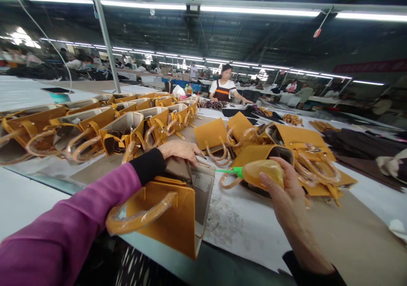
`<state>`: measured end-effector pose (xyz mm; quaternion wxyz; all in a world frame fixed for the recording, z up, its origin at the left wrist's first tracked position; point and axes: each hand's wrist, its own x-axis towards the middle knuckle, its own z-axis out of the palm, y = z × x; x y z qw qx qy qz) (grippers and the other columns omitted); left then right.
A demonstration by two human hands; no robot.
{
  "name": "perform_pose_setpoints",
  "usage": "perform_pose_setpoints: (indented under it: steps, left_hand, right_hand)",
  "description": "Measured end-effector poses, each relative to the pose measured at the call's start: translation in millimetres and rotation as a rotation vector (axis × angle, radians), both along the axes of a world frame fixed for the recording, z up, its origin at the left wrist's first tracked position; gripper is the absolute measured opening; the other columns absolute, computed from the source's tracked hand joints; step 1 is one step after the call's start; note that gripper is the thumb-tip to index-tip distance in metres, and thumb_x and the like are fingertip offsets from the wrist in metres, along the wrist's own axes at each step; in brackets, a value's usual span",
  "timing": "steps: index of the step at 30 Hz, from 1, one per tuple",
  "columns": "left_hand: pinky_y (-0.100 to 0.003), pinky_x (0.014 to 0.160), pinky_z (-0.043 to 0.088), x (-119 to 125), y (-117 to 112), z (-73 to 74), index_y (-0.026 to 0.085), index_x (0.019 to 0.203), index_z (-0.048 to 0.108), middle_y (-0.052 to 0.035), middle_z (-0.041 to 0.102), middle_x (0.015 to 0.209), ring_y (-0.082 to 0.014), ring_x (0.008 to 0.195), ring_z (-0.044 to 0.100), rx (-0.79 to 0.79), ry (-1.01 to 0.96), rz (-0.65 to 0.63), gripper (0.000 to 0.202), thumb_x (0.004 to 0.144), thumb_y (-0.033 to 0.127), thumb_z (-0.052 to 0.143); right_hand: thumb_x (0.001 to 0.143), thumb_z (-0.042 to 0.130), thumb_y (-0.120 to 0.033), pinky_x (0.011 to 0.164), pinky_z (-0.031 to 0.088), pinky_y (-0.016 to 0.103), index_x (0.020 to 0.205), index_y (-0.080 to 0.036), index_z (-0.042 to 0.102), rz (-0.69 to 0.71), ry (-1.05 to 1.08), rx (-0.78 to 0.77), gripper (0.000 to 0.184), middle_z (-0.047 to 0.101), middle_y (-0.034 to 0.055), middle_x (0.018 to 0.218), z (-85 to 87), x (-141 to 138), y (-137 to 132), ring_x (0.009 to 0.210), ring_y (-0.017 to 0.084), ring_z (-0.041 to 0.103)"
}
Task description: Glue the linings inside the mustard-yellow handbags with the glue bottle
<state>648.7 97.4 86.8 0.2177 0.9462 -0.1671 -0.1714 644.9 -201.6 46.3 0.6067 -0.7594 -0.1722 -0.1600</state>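
Note:
My left hand (182,151) is closed on the upper edge of a mustard-yellow handbag (178,218), its fingertips at the pale lining. The handbag lies tilted at the table's near edge, its opening toward the right and a plastic-wrapped handle (141,218) sticking out at the front. In my right hand (288,192) is a soft squeeze bottle (262,172) of amber liquid, probably glue, with a thin green nozzle. That nozzle points left, its tip close to the edge of the bag's lining; whether they touch I cannot tell.
Rows of similar yellow bags (124,124) stand at the left. More bags (295,141) lie in a pile behind the bottle. Dark cloth (359,146) covers the right side. Across the table stands a co-worker (225,86). A metal post (106,35) rises at the left.

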Motion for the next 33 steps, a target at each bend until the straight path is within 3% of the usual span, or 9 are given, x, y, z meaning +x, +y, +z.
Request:
perform_pose_setpoints:
  steps: [16, 22, 33]
  left_hand:
    - [-0.02, 0.055, 0.035, 2.9, -1.8, 0.8, 0.016, 0.091, 0.072, 0.0007, 0.065, 0.075, -0.0114, 0.063, 0.047, -0.011, 0.072, -0.006, 0.032, 0.069, 0.038, 0.066]
    - [-0.019, 0.055, 0.035, -0.2, -2.7, 2.7, 0.015, 0.09, 0.071, 0.001, 0.064, 0.073, -0.0107, 0.063, 0.048, 0.017, 0.033, -0.008, 0.026, 0.071, 0.031, 0.062]
    - [-0.02, 0.06, 0.036, 8.6, 6.4, -11.4, 0.013, 0.096, 0.069, -0.0002, 0.065, 0.082, -0.0134, 0.07, 0.051, -0.052, 0.043, -0.039, 0.035, 0.067, 0.031, 0.062]
  right_hand:
    - [0.072, 0.068, -0.044, 0.079, 0.043, 0.035, 0.115, -0.027, 0.051, 0.004, -0.068, -0.049, 0.049, 0.057, 0.0016, 0.1, 4.1, -2.8, 1.3, 0.086, 0.022, 0.054]
    - [0.073, 0.068, -0.045, 0.075, 0.044, 0.032, 0.112, -0.026, 0.052, 0.021, -0.049, -0.074, 0.046, 0.058, 0.0014, 0.098, -4.3, -6.6, -1.0, 0.083, 0.021, 0.054]
    - [0.07, 0.071, -0.042, 0.077, 0.047, 0.034, 0.115, -0.026, 0.052, 0.02, -0.045, 0.028, 0.052, 0.058, 0.0027, 0.1, -14.5, 8.3, -0.6, 0.086, 0.022, 0.054]
